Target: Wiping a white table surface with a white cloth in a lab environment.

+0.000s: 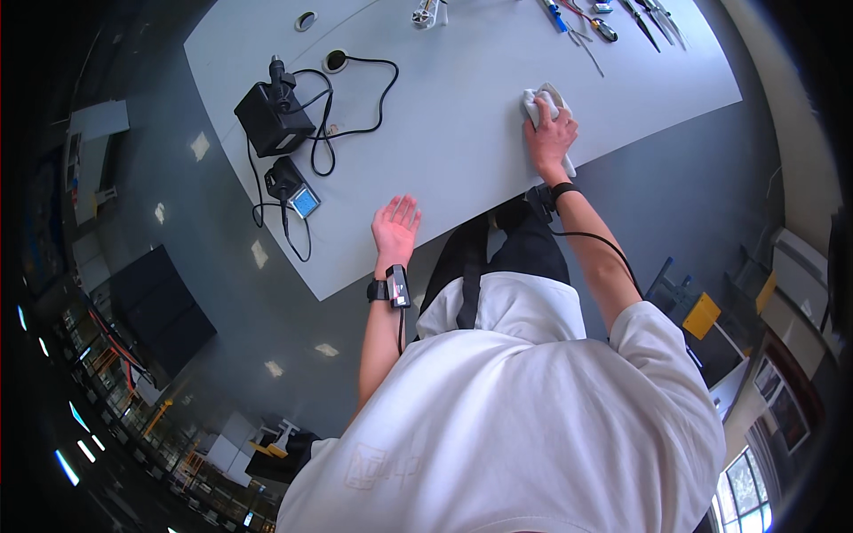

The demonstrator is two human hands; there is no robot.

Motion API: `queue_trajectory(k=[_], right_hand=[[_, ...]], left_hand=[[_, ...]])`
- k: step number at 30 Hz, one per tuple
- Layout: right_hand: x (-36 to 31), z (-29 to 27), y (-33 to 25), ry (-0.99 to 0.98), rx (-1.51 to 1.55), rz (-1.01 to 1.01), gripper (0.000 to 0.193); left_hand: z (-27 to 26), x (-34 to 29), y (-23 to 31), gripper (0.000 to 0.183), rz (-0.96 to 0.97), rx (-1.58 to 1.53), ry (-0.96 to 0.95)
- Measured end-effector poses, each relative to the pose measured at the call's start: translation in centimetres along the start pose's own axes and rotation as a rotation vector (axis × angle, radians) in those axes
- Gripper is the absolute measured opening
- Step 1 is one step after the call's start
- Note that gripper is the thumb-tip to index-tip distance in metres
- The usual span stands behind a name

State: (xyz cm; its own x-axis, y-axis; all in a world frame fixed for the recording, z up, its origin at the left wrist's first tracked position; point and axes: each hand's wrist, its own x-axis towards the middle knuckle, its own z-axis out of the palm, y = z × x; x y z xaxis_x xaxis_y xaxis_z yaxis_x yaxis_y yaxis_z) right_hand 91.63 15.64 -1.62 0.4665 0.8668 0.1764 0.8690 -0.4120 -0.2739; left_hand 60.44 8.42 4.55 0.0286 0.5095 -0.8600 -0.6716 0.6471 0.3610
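Observation:
My right hand [552, 140] presses a bunched white cloth [531, 99] onto the grey-white table [444, 124], close to its near edge. The fingers curl over the cloth, and part of it sticks out past the fingertips and beside the wrist. Palm up, my left hand [396, 227] rests at the near table edge with its fingers stretched out and nothing in it. A small black device on a strap sits on each wrist, with a cable running from it.
To the left stand a black soldering station [271, 120] and a smaller black unit with a blue screen [304, 202], their cables looping over the table. Pliers [647, 22], screwdrivers and other tools lie at the far right. A white part [428, 12] stands at the far edge.

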Motion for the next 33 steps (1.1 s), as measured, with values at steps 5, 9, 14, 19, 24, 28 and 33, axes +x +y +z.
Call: queue_trajectory(k=[5,9,14,19,24,28,33], right_hand=[[-4.8,0.6,-6.6,-0.105,0.177,-0.296,0.051],[-9.7,0.0,-11.2,-0.228,0.233,-0.441,0.051],[-9.8,-3.6,-13.1,-0.414,0.219,-0.471,0.048],[-8.1,-9.2,-14.3,-0.834,0.442,-0.354,0.046],[-8.4,-14.3,-16.7,-1.425,0.735,0.031,0.058],[-9.7,-13.0,-17.1,-1.466,0.869,0.266,0.049],[-9.9,-12.2,-16.7,-1.500,1.068,0.572,0.046]], left_hand=[[-0.3,1.3,1.7,0.051,0.122,-0.489,-0.039],[1.2,1.0,2.8,0.058,0.177,-0.555,-0.100],[1.7,1.5,3.7,0.062,0.236,-0.569,-0.104],[3.3,2.5,3.5,0.064,0.367,-0.310,-0.121],[5.5,4.3,3.4,0.065,0.415,-0.142,-0.165],[7.1,5.5,3.8,0.066,0.525,0.106,-0.143],[7.8,6.4,4.5,0.060,0.651,0.182,-0.049]])
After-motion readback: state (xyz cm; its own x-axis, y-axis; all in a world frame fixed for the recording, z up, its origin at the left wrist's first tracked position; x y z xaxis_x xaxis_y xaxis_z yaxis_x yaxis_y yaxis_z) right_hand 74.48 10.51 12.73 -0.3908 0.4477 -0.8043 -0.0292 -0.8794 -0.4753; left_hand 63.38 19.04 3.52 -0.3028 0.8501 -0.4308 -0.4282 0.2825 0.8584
